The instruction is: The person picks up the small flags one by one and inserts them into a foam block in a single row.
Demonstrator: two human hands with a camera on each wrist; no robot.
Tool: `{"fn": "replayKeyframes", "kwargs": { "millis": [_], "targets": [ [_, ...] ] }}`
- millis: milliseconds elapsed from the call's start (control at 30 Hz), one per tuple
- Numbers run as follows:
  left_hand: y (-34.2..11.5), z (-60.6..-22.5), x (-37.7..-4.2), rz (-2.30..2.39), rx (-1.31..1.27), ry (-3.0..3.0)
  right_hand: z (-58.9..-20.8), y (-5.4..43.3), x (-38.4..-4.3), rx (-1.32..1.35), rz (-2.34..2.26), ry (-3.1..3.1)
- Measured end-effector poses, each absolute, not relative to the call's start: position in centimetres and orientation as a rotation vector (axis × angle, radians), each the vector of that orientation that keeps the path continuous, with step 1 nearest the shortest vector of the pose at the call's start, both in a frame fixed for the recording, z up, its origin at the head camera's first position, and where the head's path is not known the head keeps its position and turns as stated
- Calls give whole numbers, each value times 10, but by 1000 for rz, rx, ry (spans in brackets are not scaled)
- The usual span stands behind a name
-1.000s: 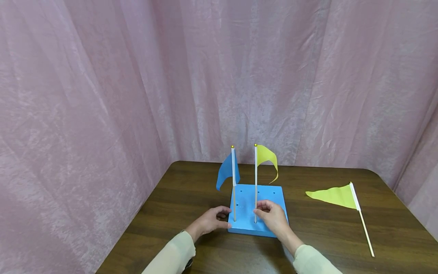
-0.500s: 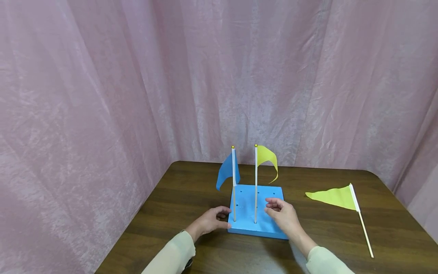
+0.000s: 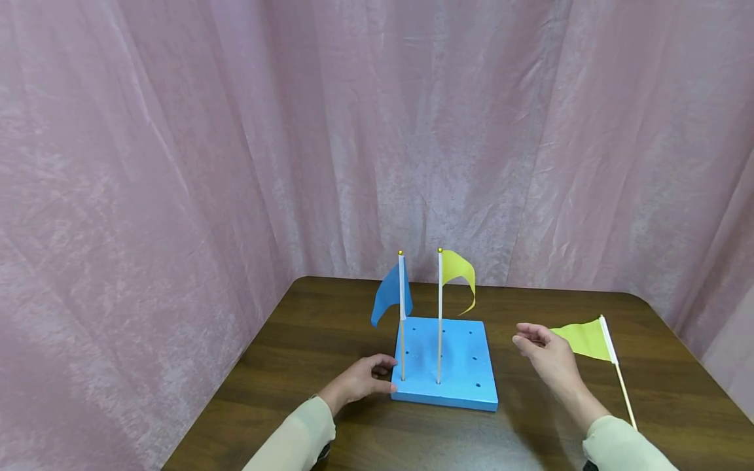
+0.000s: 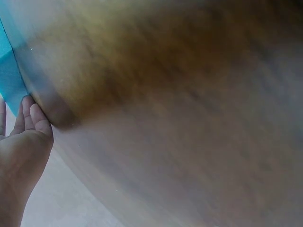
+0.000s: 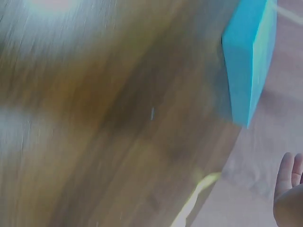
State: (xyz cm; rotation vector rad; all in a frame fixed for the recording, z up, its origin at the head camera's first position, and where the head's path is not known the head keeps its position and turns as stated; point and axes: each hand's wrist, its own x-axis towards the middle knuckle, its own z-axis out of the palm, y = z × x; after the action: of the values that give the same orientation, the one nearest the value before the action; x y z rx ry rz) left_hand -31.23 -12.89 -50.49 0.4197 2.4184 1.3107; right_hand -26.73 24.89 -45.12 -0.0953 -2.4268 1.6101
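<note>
A light blue board (image 3: 456, 366) with small holes lies on the table. In its front row of holes stand a blue flag (image 3: 389, 293) at the left and a yellow flag (image 3: 457, 267) beside it, both upright. My left hand (image 3: 360, 379) rests at the board's left edge, thumb by the front corner; the left wrist view shows its fingertips along the blue side (image 4: 10, 78). My right hand (image 3: 554, 363) is over the table right of the board, holding nothing. It overlaps the tip of a second yellow flag (image 3: 589, 341), which lies flat there.
The brown wooden table (image 3: 330, 307) has rounded far corners. Pink curtains (image 3: 377, 144) hang behind it and along its sides. The lying flag's stick (image 3: 626, 396) points toward the front right.
My right hand has let go of the standing yellow flag's stick and moved right, away from the board toward the lying yellow flag. The left hand has stayed in place.
</note>
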Motion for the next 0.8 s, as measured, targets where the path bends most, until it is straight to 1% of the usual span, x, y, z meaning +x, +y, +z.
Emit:
{"fn": "replayKeyframes", "kwargs": {
  "millis": [367, 800],
  "targets": [
    [-127, -504, -311, 1302, 435, 2432, -441, 318, -264, -166, 1516, -2348],
    [-128, -506, -313, 1269, 423, 2452, -444, 361, -258, -266, 1638, -2247]
  ]
}}
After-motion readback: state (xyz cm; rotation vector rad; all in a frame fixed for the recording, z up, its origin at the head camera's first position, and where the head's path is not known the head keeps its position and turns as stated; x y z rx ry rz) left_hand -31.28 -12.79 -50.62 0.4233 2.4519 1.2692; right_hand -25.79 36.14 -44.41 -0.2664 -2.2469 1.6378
